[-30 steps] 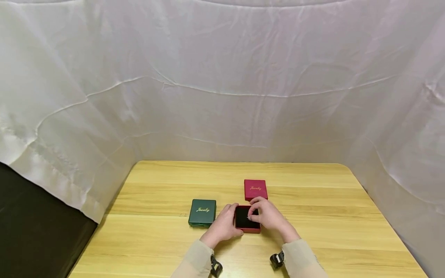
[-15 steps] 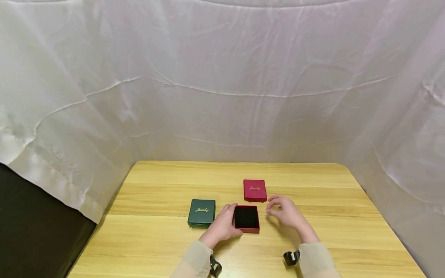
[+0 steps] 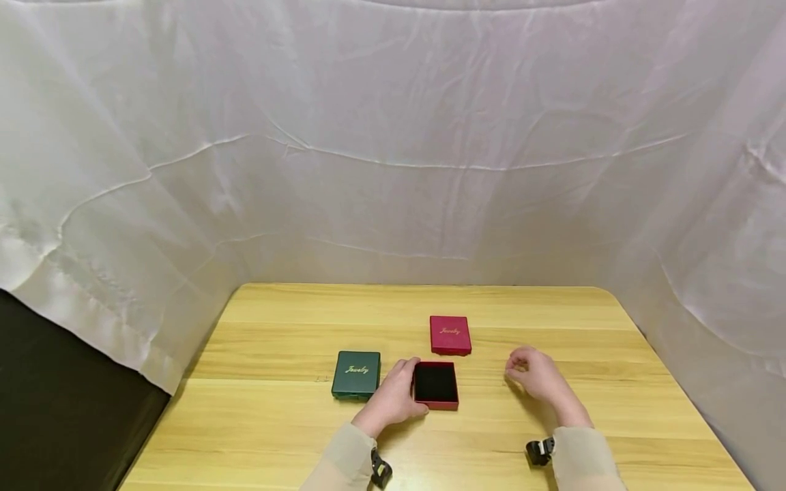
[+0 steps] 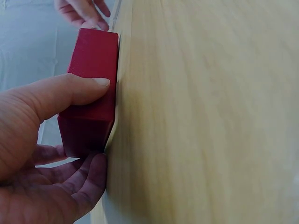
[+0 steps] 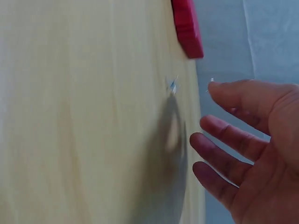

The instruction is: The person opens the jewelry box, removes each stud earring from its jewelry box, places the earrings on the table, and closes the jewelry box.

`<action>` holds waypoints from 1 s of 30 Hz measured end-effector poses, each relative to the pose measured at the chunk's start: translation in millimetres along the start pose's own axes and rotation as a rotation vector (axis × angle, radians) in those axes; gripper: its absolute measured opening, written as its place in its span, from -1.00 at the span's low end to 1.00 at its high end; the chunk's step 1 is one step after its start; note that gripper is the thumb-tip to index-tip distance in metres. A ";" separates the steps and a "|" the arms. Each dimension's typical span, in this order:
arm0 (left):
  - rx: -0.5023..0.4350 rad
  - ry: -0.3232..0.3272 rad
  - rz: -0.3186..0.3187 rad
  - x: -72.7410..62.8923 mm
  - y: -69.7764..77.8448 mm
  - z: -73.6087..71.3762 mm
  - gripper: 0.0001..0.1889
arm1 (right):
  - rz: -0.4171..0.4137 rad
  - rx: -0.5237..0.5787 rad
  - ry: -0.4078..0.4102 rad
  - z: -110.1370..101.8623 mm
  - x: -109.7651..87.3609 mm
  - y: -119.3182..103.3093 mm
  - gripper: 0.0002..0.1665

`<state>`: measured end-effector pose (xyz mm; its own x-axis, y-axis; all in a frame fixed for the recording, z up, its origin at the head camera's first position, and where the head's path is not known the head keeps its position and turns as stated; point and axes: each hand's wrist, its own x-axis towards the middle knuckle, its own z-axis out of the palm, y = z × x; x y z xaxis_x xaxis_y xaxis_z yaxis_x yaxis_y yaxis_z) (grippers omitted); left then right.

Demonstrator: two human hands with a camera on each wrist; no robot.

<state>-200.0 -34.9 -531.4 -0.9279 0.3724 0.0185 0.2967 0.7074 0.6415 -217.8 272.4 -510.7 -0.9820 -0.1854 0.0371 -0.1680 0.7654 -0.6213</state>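
Observation:
My left hand (image 3: 394,395) grips an open red jewellery box (image 3: 443,406) with a black lining at its left side. In the left wrist view the thumb presses the box's red side wall (image 4: 93,56), and the fingers curl beneath one end. My right hand (image 3: 537,375) is held over the table to the right, apart from the box. Thumb and index finger come together on a tiny shiny piece (image 5: 211,80), too small to name; the other fingers are spread loosely. Behind the box lies a red lid (image 3: 450,334) lettered "Jewelry".
A closed green jewellery box (image 3: 357,370) stands just left of my left hand. Tiny faint specks (image 3: 322,379) show on the wooden table (image 3: 295,429) beside it. Bright glints (image 5: 173,85) appear on the wood at the tip of my right hand's shadow. White cloth (image 3: 393,204) hangs behind.
My right hand has left the red box's inside and moved to the right, thumb and index finger still together. The left hand stays on the box. Lid and green box have not moved.

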 end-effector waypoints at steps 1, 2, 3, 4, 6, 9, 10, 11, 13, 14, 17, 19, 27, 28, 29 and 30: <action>0.000 0.001 -0.001 0.0 0.0 -0.1 -0.01 | -0.004 -0.021 -0.004 -0.9 -0.3 2.2 -0.85; -0.001 0.001 -0.001 0.0 -0.1 -0.2 -0.01 | -0.006 -0.035 -0.009 -1.7 -0.5 4.1 -0.84; -0.002 0.001 -0.002 0.1 0.0 -0.3 -0.01 | -0.008 -0.048 -0.018 -2.3 -0.6 5.7 -0.84; -0.002 0.001 -0.003 0.2 0.1 -0.2 -0.01 | 0.000 -0.053 -0.027 -2.8 -0.8 6.8 -0.83; -0.004 0.000 -0.004 0.4 0.3 -0.1 -0.02 | 0.008 -0.060 -0.047 -3.9 -1.6 7.7 -0.84; -0.006 0.000 -0.003 0.6 0.4 0.0 -0.01 | 0.028 -0.052 -0.069 -4.9 -3.1 6.2 -0.85; -0.006 0.000 -0.003 0.6 0.3 0.0 -0.02 | 0.035 -0.049 -0.072 -5.0 -3.4 5.5 -0.85; -0.005 0.000 -0.003 0.6 0.4 -0.1 -0.02 | 0.032 -0.051 -0.075 -5.2 -3.7 5.0 -0.85; -0.004 -0.001 -0.005 0.5 0.3 -0.2 -0.02 | 0.033 -0.055 -0.077 -5.5 -3.9 4.0 -0.85; -0.002 -0.002 -0.005 0.5 0.3 -0.2 -0.02 | 0.033 -0.056 -0.078 -5.6 -4.0 3.9 -0.84; -0.005 -0.003 -0.007 0.3 0.3 -0.3 -0.02 | 0.035 -0.059 -0.083 -5.7 -3.8 4.4 -0.84; -0.003 -0.002 -0.006 0.3 0.4 -0.2 -0.02 | 0.038 -0.058 -0.087 -5.8 -3.6 5.2 -0.83; -0.018 0.003 0.000 -0.1 0.8 0.0 -0.01 | 0.044 -0.065 -0.090 -5.9 -4.3 7.2 -0.83; -0.018 0.004 0.000 0.0 1.0 -0.1 -0.01 | 0.041 -0.064 -0.090 -6.0 -4.4 7.3 -0.84; -0.019 0.004 -0.002 0.1 1.1 -0.3 -0.01 | 0.038 -0.061 -0.089 -6.2 -4.4 7.4 -0.85; -0.019 0.005 -0.003 0.2 1.0 -0.3 -0.01 | 0.037 -0.054 -0.089 -6.3 -4.5 7.5 -0.86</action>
<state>-200.0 -34.3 -530.6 -0.9297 0.3677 0.0201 0.2898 0.6970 0.6559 -215.2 282.9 -510.6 -0.9764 -0.2086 -0.0561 -0.1386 0.8044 -0.5777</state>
